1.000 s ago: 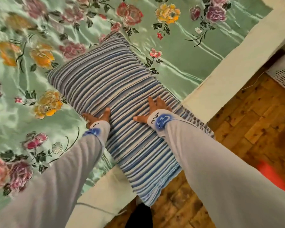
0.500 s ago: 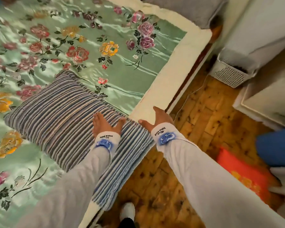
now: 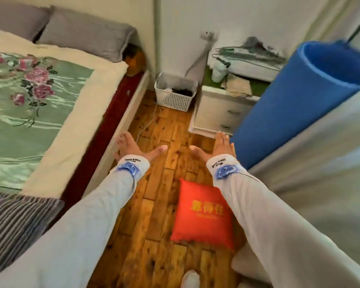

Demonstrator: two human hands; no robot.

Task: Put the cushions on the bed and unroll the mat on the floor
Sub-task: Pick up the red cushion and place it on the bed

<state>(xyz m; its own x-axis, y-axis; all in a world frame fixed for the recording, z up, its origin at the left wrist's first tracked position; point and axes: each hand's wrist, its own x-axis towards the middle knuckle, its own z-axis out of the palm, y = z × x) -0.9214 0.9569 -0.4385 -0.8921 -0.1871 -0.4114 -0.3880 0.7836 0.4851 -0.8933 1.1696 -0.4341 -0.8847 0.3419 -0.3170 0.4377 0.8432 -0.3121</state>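
Landmark for all placements: bed (image 3: pixel 75 129), green floral cover with cream border, filling the left of the view.

- Striped cushion (image 3: pixel 15 223): blue-grey and white, lying on the bed at its near corner, partly cut off by the frame edge.
- Red cushion (image 3: pixel 202 215): gold lettering on top, flat on the wooden floor (image 3: pixel 154 204), to the right of the bed and apart from it.
- Rolled mat (image 3: pixel 295 107): blue, still rolled, standing tilted at far right, well apart from the bed, lower end down by the floor.
- Left hand (image 3: pixel 133 148): fingers spread, palm down, gripping nothing, held out over the floor just beside the bed's side rail.
- Right hand (image 3: pixel 216 148): flat and spread, gripping nothing, farther right of the bed, just beside the lower part of the rolled mat; contact with it unclear.
- Grey pillows (image 3: pixel 85 34): at the bed's far end, against the wall.
- White perforated basket (image 3: pixel 175 91): on the floor past the bed's far corner.
- White drawer unit (image 3: pixel 218 113): right of the basket, cluttered on top.
- Light sleeves with blue cuff prints on both arms.
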